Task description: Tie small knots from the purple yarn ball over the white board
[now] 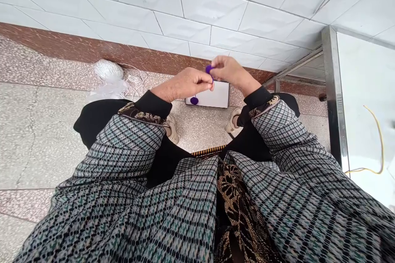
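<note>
My right hand (226,70) is closed in a pinch on a small, dark purple, fuzzy-looking piece (208,68). Just to its left, my left hand (193,82) has thumb and forefinger pressed together, the fingertips almost touching those of the right. A bit of purple shows at the left fingertips, too small to make out clearly. Below my left hand, a second purple piece (194,100) appears against a white rectangular box or board (217,95) on the floor. I cannot tell whether that piece hangs from a thread or lies on the white surface.
A ball of white cord (108,69) with loose strands and a clear plastic bag (109,89) sits by the wall on the left. White tiles (197,4) rise ahead. At right stands a metal-framed table (335,90), a yellow cord (382,144) on its top.
</note>
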The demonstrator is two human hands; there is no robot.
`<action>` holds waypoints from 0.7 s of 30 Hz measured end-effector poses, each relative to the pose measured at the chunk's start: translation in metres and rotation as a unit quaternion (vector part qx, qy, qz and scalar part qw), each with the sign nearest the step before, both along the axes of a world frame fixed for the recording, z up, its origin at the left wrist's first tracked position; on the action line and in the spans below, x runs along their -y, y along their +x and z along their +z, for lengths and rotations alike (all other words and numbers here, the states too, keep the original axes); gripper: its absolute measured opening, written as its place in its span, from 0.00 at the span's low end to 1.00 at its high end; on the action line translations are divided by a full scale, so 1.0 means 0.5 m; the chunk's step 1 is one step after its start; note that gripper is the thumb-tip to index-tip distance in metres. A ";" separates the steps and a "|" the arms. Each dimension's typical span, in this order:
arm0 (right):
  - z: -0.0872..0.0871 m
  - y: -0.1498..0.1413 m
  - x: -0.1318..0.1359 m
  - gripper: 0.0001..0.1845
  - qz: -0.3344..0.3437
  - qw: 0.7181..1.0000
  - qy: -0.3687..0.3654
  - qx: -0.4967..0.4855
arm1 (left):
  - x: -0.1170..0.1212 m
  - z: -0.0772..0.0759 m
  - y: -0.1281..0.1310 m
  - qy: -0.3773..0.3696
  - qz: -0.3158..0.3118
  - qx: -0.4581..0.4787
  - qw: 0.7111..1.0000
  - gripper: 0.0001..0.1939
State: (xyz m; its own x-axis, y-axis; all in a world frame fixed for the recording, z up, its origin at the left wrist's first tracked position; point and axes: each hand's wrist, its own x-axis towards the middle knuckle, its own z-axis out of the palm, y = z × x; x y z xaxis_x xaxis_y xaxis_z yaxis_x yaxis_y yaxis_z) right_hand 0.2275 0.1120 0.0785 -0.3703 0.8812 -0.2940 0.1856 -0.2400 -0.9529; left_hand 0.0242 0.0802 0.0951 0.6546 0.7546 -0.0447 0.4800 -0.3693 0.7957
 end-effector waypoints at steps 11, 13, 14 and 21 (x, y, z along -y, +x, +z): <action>0.035 -0.003 0.012 0.16 -0.038 0.987 0.003 -0.159 | -0.014 -0.023 -0.004 0.006 0.043 -0.023 0.999 0.12; 0.021 -0.005 0.007 0.16 -0.037 0.994 0.000 -0.101 | -0.005 -0.014 0.003 -0.007 -0.024 -0.026 0.999 0.12; 0.015 -0.005 0.007 0.17 -0.019 0.998 -0.005 -0.061 | -0.003 -0.009 0.003 -0.005 -0.038 -0.027 0.999 0.12; 0.026 0.006 0.024 0.16 0.171 0.982 -0.066 -0.043 | -0.020 0.003 -0.031 0.044 0.087 -0.035 0.995 0.12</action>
